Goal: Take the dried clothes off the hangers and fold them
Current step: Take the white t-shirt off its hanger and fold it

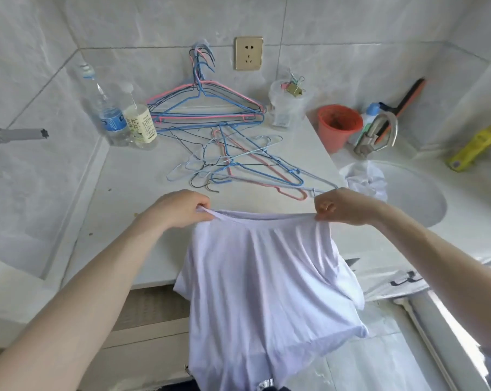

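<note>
A pale lilac garment (264, 280) hangs in front of me over the near edge of the white counter (131, 198). My left hand (179, 208) pinches its top edge at the left corner. My right hand (343, 207) pinches the same edge at the right corner, so the edge is stretched between them. Several bare wire hangers (247, 167) in blue, pink and white lie tangled on the counter just beyond my hands. More hangers (207, 105) lean against the back wall.
Two plastic bottles (117, 114) stand at the back left of the counter. A clear jar of clips (288, 103) and an orange bucket (337, 125) sit at the back right. A white sink (408, 193) with crumpled white plastic lies to the right.
</note>
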